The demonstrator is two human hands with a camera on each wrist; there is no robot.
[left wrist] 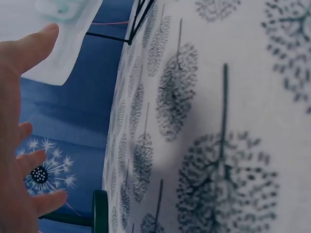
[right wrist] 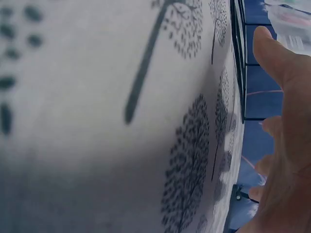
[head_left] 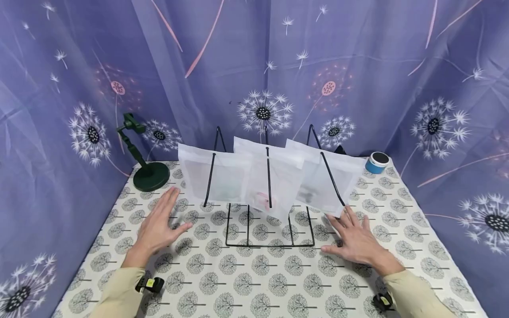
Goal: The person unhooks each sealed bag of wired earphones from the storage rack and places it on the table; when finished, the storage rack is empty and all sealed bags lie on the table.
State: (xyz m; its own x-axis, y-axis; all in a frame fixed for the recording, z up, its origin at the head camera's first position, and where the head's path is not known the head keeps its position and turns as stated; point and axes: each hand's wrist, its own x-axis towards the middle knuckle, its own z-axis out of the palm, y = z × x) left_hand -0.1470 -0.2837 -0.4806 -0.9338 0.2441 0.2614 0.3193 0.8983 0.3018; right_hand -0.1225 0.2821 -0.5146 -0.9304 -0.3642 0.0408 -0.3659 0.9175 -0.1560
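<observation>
Three translucent white pouches hang on a black wire rack (head_left: 270, 245): a left pouch (head_left: 195, 176), a middle pouch (head_left: 284, 185) overlapping both neighbours, and a right pouch (head_left: 350, 176). Something pink shows faintly through the middle one; a pale green item is visible in a pouch (left wrist: 53, 68) in the left wrist view. My left hand (head_left: 159, 223) is held out left of the rack, fingers extended, holding nothing. On the other side, my right hand (head_left: 354, 238) spreads its fingers by the right pouch's lower corner; whether they touch it, I cannot tell.
A dark green jointed stand (head_left: 151, 176) with a round base is at the back left of the table. Near the back right corner sits a small blue-and-white cylinder (head_left: 377, 163) with a dark top. Purple dandelion curtains (head_left: 222, 97) enclose the tree-print tablecloth (head_left: 246, 304).
</observation>
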